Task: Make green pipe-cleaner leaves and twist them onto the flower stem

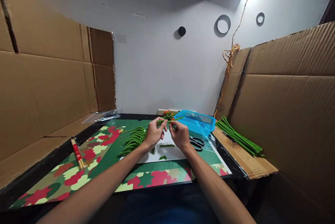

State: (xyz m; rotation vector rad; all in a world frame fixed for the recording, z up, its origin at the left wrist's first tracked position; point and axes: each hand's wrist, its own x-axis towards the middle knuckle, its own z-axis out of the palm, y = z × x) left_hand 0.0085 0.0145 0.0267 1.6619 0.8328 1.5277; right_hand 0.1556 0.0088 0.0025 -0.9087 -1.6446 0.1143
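Observation:
Above a white sheet (146, 156), my left hand (155, 134) and my right hand (181, 135) meet with thumbs and fingertips pinched on a thin green stem (179, 118). The stem's end sticks out past my right fingers; part of it is hidden by the fingers. Left of the hands lies a row of curved, fuzzy green leaf shapes (134, 141). Short green pieces (166, 145) rest on the sheet below. Black-handled scissors (197, 143) lie just right of my right hand, their blades hidden.
A blue plastic basket (210, 126) stands behind, beside orange-and-green items (169, 113). To the right, a bunch of long green stems (242, 138) lies on cardboard. A red-wrapped bundle of sticks (77, 154) is on the patterned mat (62, 182). Tall cardboard walls (288, 112) flank the table.

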